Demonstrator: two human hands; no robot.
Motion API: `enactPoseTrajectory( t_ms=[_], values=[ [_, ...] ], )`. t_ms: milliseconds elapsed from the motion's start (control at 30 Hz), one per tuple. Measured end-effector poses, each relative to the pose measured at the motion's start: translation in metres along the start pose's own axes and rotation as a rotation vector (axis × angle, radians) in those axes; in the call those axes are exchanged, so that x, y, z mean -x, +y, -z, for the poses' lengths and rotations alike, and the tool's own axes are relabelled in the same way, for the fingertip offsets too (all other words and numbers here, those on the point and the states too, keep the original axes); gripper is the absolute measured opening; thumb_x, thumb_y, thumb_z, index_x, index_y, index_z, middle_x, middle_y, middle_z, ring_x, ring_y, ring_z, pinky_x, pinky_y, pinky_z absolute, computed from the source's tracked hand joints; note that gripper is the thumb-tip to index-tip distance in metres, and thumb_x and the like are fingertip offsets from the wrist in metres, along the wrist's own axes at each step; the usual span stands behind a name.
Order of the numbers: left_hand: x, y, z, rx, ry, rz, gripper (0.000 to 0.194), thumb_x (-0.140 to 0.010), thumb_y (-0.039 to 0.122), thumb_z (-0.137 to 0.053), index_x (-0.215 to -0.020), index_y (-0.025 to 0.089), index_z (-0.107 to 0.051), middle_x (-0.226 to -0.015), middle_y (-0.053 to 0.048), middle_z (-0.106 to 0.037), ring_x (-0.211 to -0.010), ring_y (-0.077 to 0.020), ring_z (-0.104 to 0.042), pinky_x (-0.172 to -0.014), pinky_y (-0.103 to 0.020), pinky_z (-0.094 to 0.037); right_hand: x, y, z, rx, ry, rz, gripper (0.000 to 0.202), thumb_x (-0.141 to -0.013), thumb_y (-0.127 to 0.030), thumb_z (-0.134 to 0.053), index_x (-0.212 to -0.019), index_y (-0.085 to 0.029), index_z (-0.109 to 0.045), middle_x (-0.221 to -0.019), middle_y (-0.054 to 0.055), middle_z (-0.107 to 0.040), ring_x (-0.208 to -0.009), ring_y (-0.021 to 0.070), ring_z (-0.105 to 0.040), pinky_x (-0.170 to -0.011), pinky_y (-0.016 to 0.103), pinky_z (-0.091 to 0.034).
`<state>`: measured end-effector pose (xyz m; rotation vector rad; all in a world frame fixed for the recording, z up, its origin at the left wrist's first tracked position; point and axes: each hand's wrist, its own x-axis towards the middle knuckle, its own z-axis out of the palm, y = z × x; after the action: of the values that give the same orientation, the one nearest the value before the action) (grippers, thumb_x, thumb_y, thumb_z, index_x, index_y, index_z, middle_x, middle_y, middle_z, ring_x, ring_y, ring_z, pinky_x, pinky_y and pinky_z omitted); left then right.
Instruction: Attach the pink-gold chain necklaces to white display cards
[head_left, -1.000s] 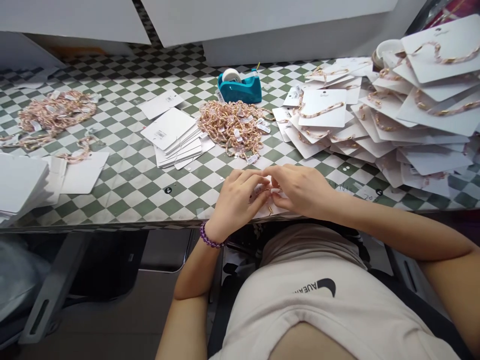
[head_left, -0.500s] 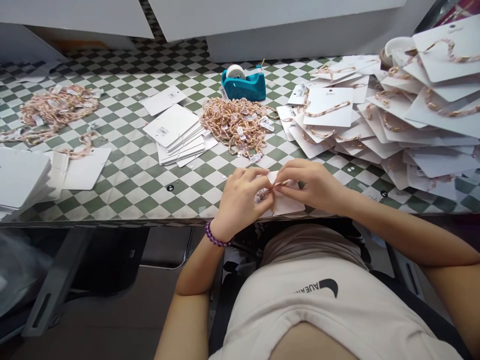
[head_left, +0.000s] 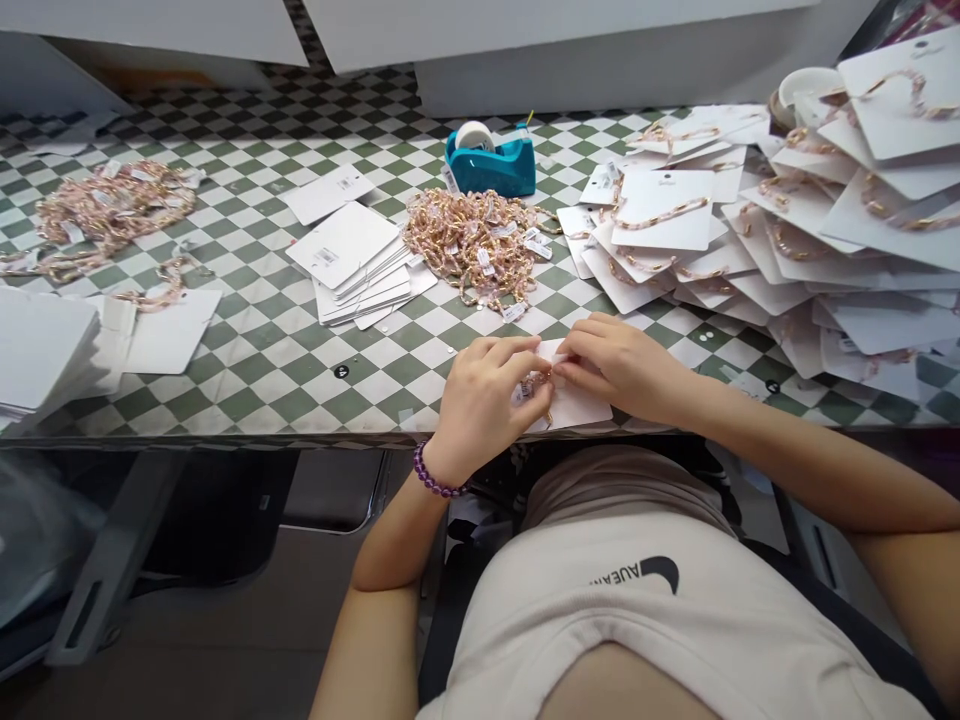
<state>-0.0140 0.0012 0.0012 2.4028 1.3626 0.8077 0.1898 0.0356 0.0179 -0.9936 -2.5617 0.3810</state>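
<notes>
A white card (head_left: 581, 400) lies at the table's front edge under both hands. Pink and gold beads of a bracelet (head_left: 531, 386) show on it, between the fingers of my left hand (head_left: 491, 395), whose thumb and forefinger pinch the bead strand. My right hand (head_left: 619, 362) meets it fingertip to fingertip, thumb and forefinger closed over the card; what they grip is too small to tell. Just behind the hands rests a heap of beaded bracelets (head_left: 476, 245) with small tags.
A teal tape dispenser (head_left: 499, 168) stands behind the heap. Blank cards (head_left: 349, 250) are stacked left of it. Cards with bracelets (head_left: 664, 215) pile up at right. More bracelets (head_left: 112, 210) and white cards (head_left: 45, 345) lie at far left.
The fingertips of both hands have drawn slightly closer together over the card. The whole view has shifted a little.
</notes>
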Motion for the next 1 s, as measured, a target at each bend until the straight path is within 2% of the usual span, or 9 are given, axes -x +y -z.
enactPoseTrajectory(
  t_ms=[233,333,467,567,733,833,1000],
  values=[
    [-0.001,0.001,-0.001,-0.036,0.031,-0.023,0.014,-0.089,0.029,-0.06,-0.084,0.019,-0.07,-0.116,-0.004,-0.072,-0.103,-0.0247,-0.064,-0.091,-0.041,-0.052,-0.01,-0.005,0.011,-0.045,-0.228,-0.266,0.026,-0.094,-0.034,-0.051,-0.083,-0.015,-0.065,-0.085,0.008,-0.063,-0.09,0.0203,-0.052,-0.07,0.028,-0.036],
    [-0.002,0.001,-0.001,-0.063,0.025,-0.039,0.015,-0.09,0.029,-0.06,-0.082,0.02,-0.07,-0.116,-0.003,-0.073,-0.102,-0.0248,-0.064,-0.088,-0.041,-0.052,-0.015,0.0,0.015,-0.124,-0.275,-0.277,0.029,-0.09,-0.041,-0.055,-0.083,-0.016,-0.068,-0.089,0.009,-0.063,-0.094,0.0212,-0.052,-0.073,0.029,-0.037],
    [-0.002,0.001,-0.002,-0.084,0.007,-0.038,0.015,-0.09,0.03,-0.06,-0.083,0.022,-0.07,-0.117,-0.002,-0.072,-0.103,-0.025,-0.063,-0.086,-0.041,-0.051,-0.021,0.011,0.018,-0.251,-0.289,-0.293,0.035,-0.085,-0.049,-0.061,-0.078,-0.016,-0.068,-0.091,0.009,-0.061,-0.087,0.0182,-0.054,-0.073,0.029,-0.041],
    [-0.002,0.001,-0.001,-0.075,-0.014,-0.035,0.014,-0.09,0.03,-0.059,-0.087,0.023,-0.07,-0.118,-0.001,-0.072,-0.105,-0.0243,-0.062,-0.088,-0.041,-0.05,-0.026,0.017,0.02,-0.293,-0.322,-0.28,0.029,-0.085,-0.044,-0.062,-0.076,-0.016,-0.069,-0.089,0.008,-0.063,-0.08,0.0149,-0.056,-0.069,0.028,-0.043],
    [-0.003,0.002,0.0,-0.066,-0.032,-0.03,0.013,-0.09,0.028,-0.058,-0.091,0.024,-0.07,-0.12,-0.002,-0.071,-0.105,-0.0243,-0.061,-0.09,-0.041,-0.049,-0.043,0.021,0.028,-0.26,-0.496,-0.235,0.024,-0.085,-0.035,-0.062,-0.07,-0.019,-0.069,-0.074,0.005,-0.066,-0.059,0.0103,-0.053,-0.052,0.026,-0.038],
    [-0.003,0.003,0.0,-0.069,-0.037,-0.028,0.012,-0.09,0.027,-0.058,-0.092,0.023,-0.069,-0.12,-0.002,-0.071,-0.105,-0.0247,-0.061,-0.089,-0.041,-0.049,-0.053,0.02,0.031,-0.213,-0.597,-0.243,0.025,-0.083,-0.033,-0.064,-0.063,-0.02,-0.067,-0.063,0.003,-0.064,-0.052,0.0094,-0.05,-0.047,0.027,-0.034],
    [-0.004,0.005,0.001,-0.07,-0.062,-0.019,0.013,-0.091,0.029,-0.056,-0.088,0.023,-0.067,-0.123,-0.002,-0.07,-0.106,-0.0252,-0.061,-0.09,-0.042,-0.048,-0.069,0.02,0.03,0.035,-0.687,-0.236,0.036,-0.078,-0.04,-0.071,-0.051,-0.02,-0.058,-0.045,-0.001,-0.049,-0.042,0.0081,-0.037,-0.045,0.029,-0.027]
  ],
)
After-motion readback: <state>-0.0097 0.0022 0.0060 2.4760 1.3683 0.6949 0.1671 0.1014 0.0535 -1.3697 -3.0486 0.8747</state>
